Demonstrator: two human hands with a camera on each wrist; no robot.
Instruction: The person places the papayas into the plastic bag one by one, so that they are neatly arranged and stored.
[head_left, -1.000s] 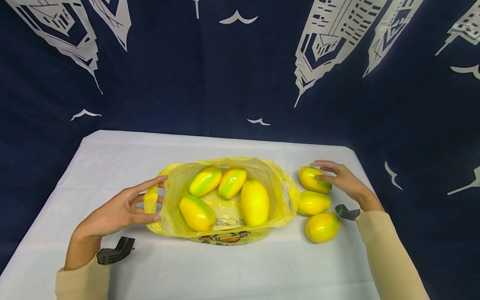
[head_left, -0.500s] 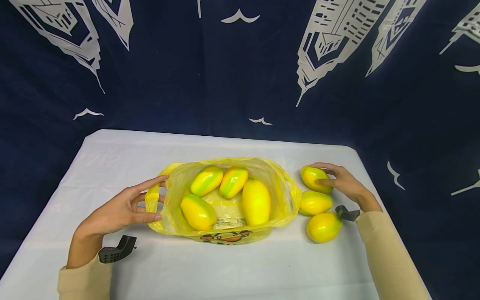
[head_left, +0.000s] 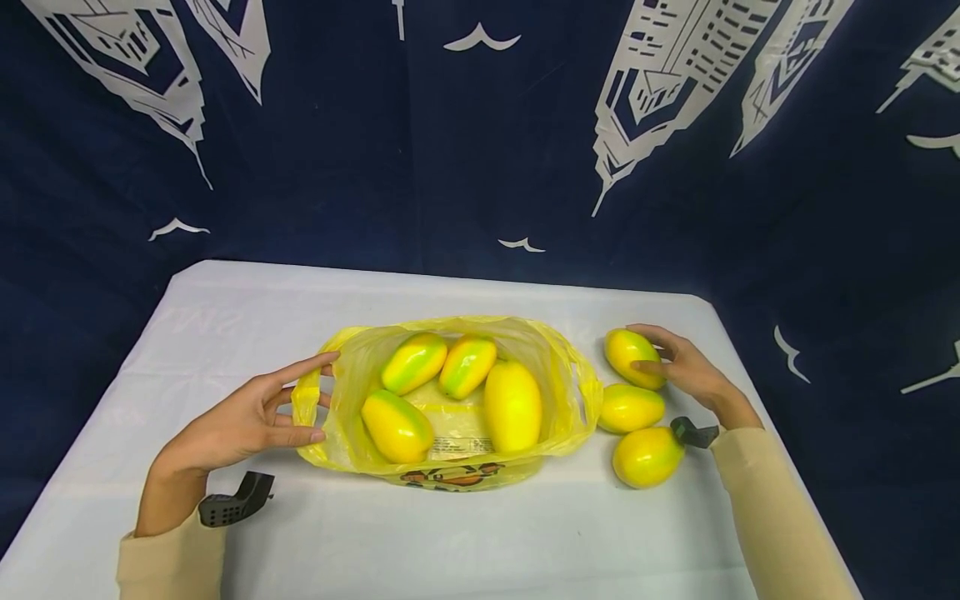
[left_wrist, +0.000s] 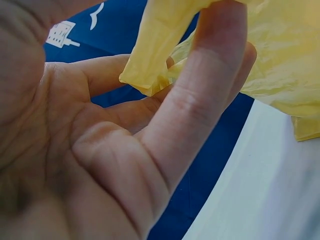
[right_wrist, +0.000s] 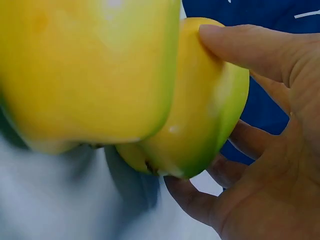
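A yellow plastic bag [head_left: 457,475] lies with its mouth spread wide in the head view, several yellow-green mangoes [head_left: 397,427] inside it. At the bag's left side my left hand [head_left: 236,417] holds its handle, the fingers passed through the loop [left_wrist: 155,45] in the left wrist view. My right hand [head_left: 693,371] grips the farthest of the mangoes [head_left: 630,354] standing right of the bag. In the right wrist view, the thumb lies over this mango [right_wrist: 195,100] and the fingers reach round its other side.
Two more mangoes [head_left: 632,408] [head_left: 648,457] sit in a row toward me, close to the bag's right side. A white cloth [head_left: 420,550] covers the table. Behind it hangs a dark blue curtain [head_left: 337,167] with white building prints.
My right hand has closed round the farthest mango, which has turned and shifted slightly to the right. My left hand keeps its hold on the bag's handle.
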